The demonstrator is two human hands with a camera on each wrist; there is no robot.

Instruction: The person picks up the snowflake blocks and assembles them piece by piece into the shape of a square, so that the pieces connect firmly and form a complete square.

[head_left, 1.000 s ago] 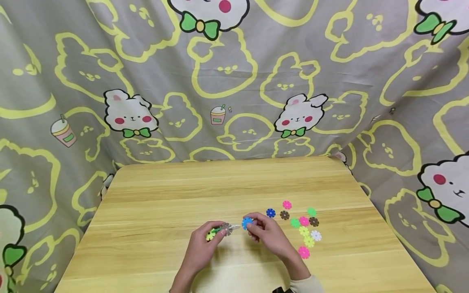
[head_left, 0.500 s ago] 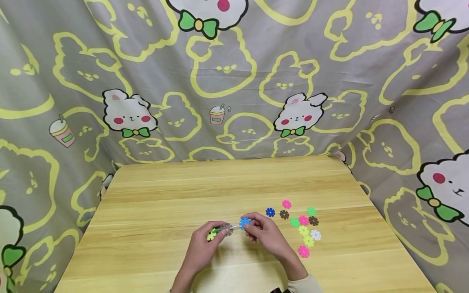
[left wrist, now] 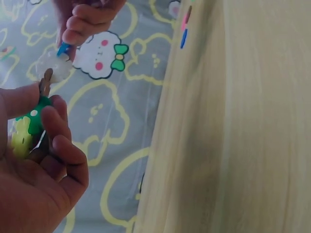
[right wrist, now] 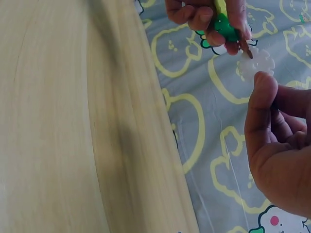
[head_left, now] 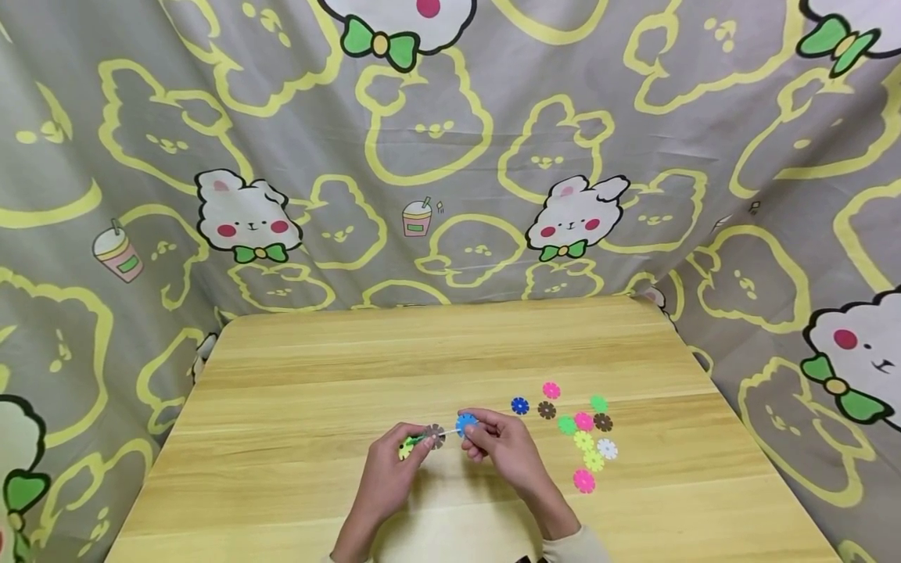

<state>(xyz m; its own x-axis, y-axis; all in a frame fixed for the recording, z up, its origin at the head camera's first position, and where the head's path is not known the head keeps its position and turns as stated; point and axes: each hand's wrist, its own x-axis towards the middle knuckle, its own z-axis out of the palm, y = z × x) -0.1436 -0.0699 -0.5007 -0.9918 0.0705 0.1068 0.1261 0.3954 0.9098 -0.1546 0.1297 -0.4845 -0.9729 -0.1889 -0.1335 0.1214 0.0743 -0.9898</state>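
Note:
My left hand grips a short chain of notched plastic discs, thumb against fingers. In the left wrist view, the chain has a yellow disc, a green disc and a brown disc. A white disc extends from the brown one toward my right hand. Between thumb and fingers, that hand pinches a blue disc by the white disc's far edge. Whether the blue disc is slotted into the white one I cannot tell. Fingers hide part of the chain, and both hands are above the table.
Loose discs lie on the wooden table to the right of my hands: a dark blue disc, a white disc, and several pink, brown, green and yellow ones. A patterned curtain surrounds the table's back and sides.
My right hand has moved slightly left with the blue disc, closer to the brown disc. The left hand has barely moved and keeps its grip. The loose discs stay in place.

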